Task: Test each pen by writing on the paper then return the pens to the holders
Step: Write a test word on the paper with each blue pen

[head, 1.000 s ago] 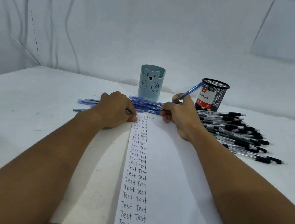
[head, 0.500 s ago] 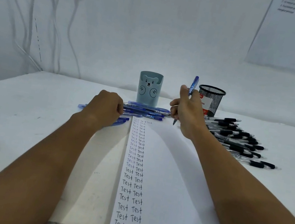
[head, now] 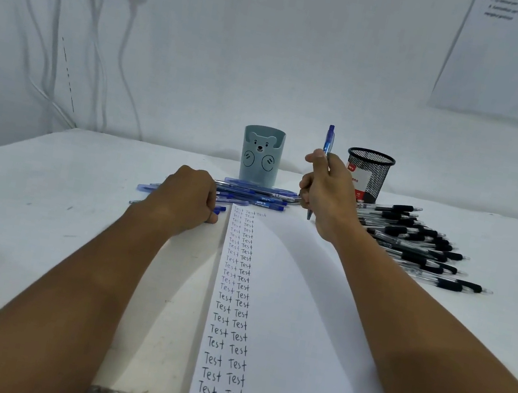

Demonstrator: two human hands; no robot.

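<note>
Head view: right hand (head: pixel 329 193) has raised the blue pen (head: pixel 328 144) upright.

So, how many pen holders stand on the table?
2: the blue bear holder behind the blue pens, and the black mesh holder to its right, partly hidden by the right hand.

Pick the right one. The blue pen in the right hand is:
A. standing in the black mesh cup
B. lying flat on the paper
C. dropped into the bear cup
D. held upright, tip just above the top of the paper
D. The right hand grips the blue pen nearly upright, its tip hanging just above the top of the paper, between the bear cup and the black mesh cup.
</note>
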